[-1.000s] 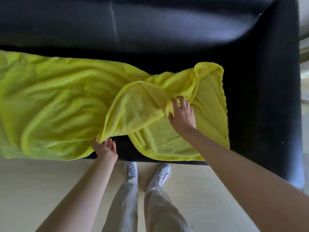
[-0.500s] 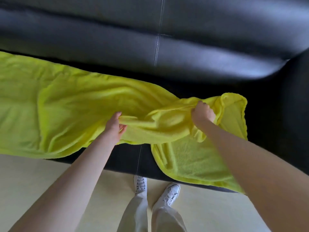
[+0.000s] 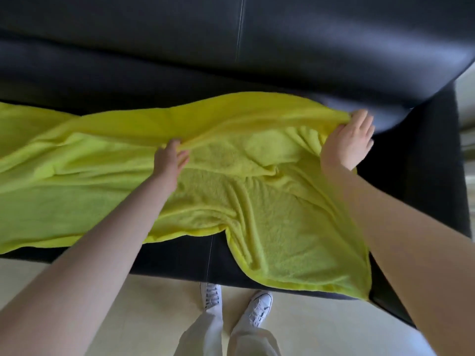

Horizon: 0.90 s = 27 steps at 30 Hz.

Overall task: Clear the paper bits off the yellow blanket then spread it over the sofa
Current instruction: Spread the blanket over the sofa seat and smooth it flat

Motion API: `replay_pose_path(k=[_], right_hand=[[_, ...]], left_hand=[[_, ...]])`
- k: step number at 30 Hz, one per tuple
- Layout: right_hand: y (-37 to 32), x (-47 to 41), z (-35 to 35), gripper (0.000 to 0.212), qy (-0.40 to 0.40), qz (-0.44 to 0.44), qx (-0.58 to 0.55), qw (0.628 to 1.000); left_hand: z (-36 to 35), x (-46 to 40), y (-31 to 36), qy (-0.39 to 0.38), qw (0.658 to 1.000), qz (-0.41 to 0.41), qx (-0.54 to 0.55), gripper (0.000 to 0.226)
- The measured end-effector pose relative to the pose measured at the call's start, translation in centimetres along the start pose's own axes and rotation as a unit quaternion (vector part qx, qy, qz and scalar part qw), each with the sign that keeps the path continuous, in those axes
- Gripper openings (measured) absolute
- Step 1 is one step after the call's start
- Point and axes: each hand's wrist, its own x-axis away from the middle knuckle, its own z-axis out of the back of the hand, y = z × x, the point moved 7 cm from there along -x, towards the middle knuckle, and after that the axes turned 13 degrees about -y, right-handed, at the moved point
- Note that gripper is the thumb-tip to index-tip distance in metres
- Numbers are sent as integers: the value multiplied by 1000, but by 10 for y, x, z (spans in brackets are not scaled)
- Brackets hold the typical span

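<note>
Pinching yellow blanket (image 3: 257, 191) — both hands' fingers (image 3: 345, 124) closed on folds.

The yellow blanket (image 3: 257, 191) lies opened along the seat of the black sofa (image 3: 154, 60), fleecy and rumpled, with folds running through its middle. Its far edge rises toward the backrest (the right far corner is lifted and bunched), and its near right corner hangs over the seat's front edge. Its left part runs out of view. No paper bits show on it.
</note>
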Motion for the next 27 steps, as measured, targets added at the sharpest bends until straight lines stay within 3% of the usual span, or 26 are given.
replay_pose_path(k=[3,6,10,13,15,16,19,21,23,27], right_hand=[[46,42,-30,28,-48,-1,12,999],[93,93,-64,29,-147,-16,13,989],[132,179,-106,60,-319,-73,62,943],[136,246,-130,44,-404,-110,40,908],[128,289,-150,15,-491,-170,-34,854],[124,311,-160,11,-524,-249,-113,806],[99,363,-184,28,-540,-478,-369,587],[83,371,-197,26,-495,-531,-474,498],[80,369,-205,20,-437,-570,-511,473],[87,363,-210,16,-380,-612,-514,466]], left_hand=[[29,7,-73,31,993,116,20,32],[50,21,-126,49,983,179,18,28],[72,45,-177,72,966,246,-21,16],[94,59,-205,122,948,293,-8,17],[99,66,-212,129,941,312,20,19],[100,68,-214,127,940,315,32,23],[97,68,-213,122,939,315,64,33],[96,65,-214,130,938,309,89,36],[94,64,-216,128,941,293,112,36],[96,70,-218,138,946,257,141,31]])
